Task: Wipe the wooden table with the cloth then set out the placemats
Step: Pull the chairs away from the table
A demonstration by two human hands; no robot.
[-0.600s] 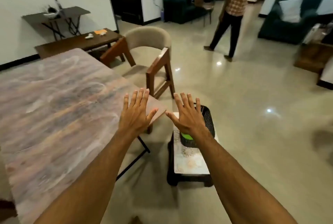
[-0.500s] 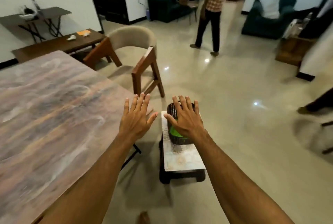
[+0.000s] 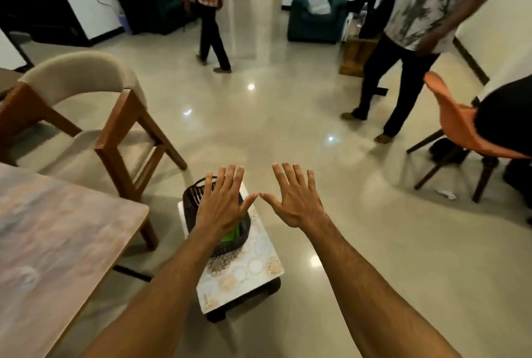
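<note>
The wooden table [image 3: 57,236] fills the lower left. Beside its corner stands a low stool [image 3: 247,265] with a patterned white top, and on it a dark woven basket [image 3: 193,202] holding something green [image 3: 231,235]. My left hand [image 3: 223,202] hovers flat over the basket with fingers spread, holding nothing. My right hand [image 3: 296,199] is spread the same way over the floor just right of the stool, thumb tips almost meeting. No placemats are recognisable in view.
A wooden armchair with beige padding [image 3: 86,104] stands behind the table corner. Two people [image 3: 210,12] [image 3: 417,41] stand on the tiled floor ahead. An orange chair [image 3: 460,133] is at the right; dark green armchairs [image 3: 316,9] line the far wall.
My view has swung right, so the table has slid to the left. My left hand now sits over the basket and my right hand has moved off it, over the floor.
</note>
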